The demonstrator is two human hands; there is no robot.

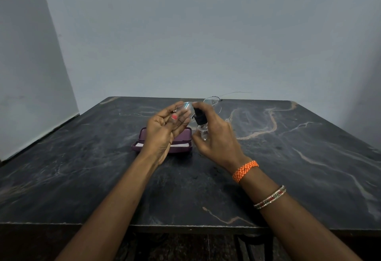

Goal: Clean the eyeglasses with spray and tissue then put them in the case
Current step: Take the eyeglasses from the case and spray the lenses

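The step in hand is the spraying stage. The left hand [162, 130] holds the eyeglasses [198, 109] raised above the table [288, 157], thumb and fingers pinched on the lens nearest the palm; the second lens and one thin temple project away from the grip, beyond the right hand. The right hand [218, 135] is wrapped around the small clear spray bottle [201, 125], fingers curled about its body and one finger laid over the black pump head. The nozzle sits just beside the held lens and appears aimed at it. Whether the pump is being pressed cannot be told; no mist is visible.

The purple case [162, 143] lies open on the table directly below the left-hand grip, its pale lining exposed. A tissue is not clearly visible; it may be hidden.

Judged from this arrangement, cleaning is at an early point: wiping and casing remain. The next move calls for a short press on the pump with the lens held steady, then the same for the far lens. After that the bottle should be set down clear of the case to free the right hand for the tissue.
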